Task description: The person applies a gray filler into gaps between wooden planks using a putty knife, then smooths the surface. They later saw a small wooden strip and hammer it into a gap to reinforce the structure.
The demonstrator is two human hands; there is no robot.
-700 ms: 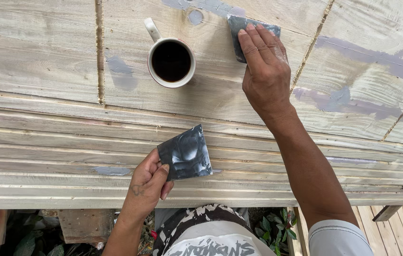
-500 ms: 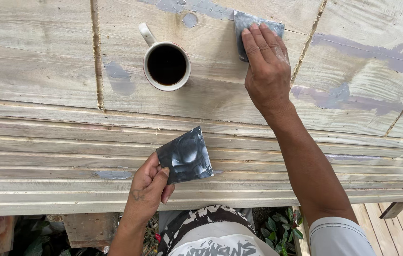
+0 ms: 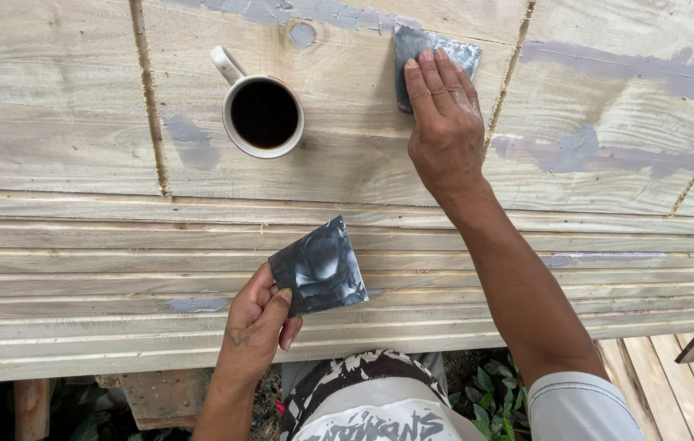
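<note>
My right hand (image 3: pixel 443 122) lies flat on a grey, filler-smeared scraper card (image 3: pixel 412 45), pressing it against the pale wooden surface (image 3: pixel 61 122) near a joint line. My left hand (image 3: pixel 255 327) pinches the corner of a dark square card (image 3: pixel 318 265) smeared with grey filler, holding it over the grooved front edge of the wood. A white mug (image 3: pixel 264 113) of dark liquid stands on the wood, to the left of my right hand.
Grey filler patches (image 3: pixel 584 151) mark the boards at the right and along the top joint. Vertical seams (image 3: pixel 147 98) run between panels. Below the edge are my patterned clothing (image 3: pixel 371 400), green plants (image 3: pixel 494 400) and wooden slats (image 3: pixel 673 392).
My right hand has slid the scraper card slightly downward along the board. The left hand and its dark card have stayed in about the same place. The mug has not moved.
</note>
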